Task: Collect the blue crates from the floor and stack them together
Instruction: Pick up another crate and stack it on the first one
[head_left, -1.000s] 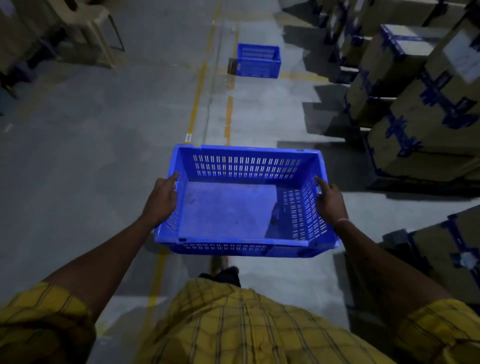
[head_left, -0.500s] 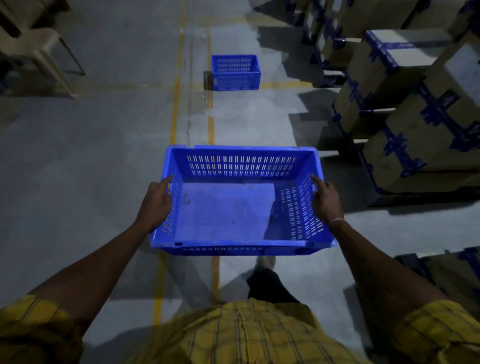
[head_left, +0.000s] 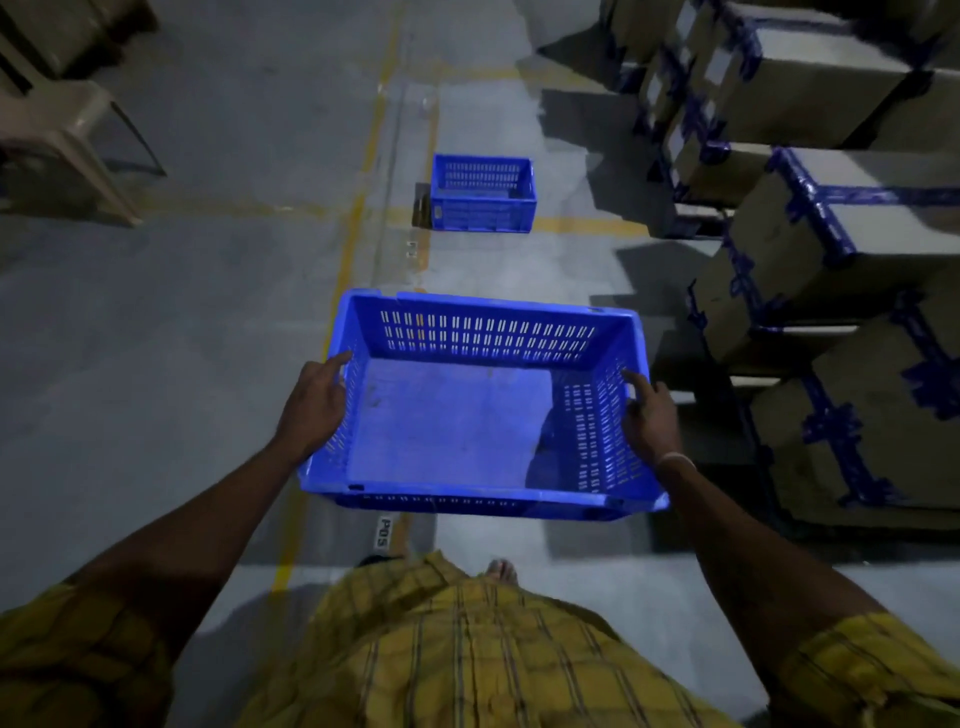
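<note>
My left hand (head_left: 311, 405) and right hand (head_left: 649, 421) grip the blue crate (head_left: 457, 426), fingers wrapped on its sides. Another crate (head_left: 483, 195) sits on the floor (head_left: 182, 322), upper middle.

Your view is dim overall, with the brightest patch on the concrete floor (head_left: 483, 270) ahead and a darker band at left. Hard shadows fall leftward from the stacked cartons (head_left: 810, 249) across that floor, so light reaches you from the right. Wide-angle distortion bends the edges, and the chair (head_left: 57, 135) and carried crate (head_left: 467, 410) look soft and slightly blurred.
</note>
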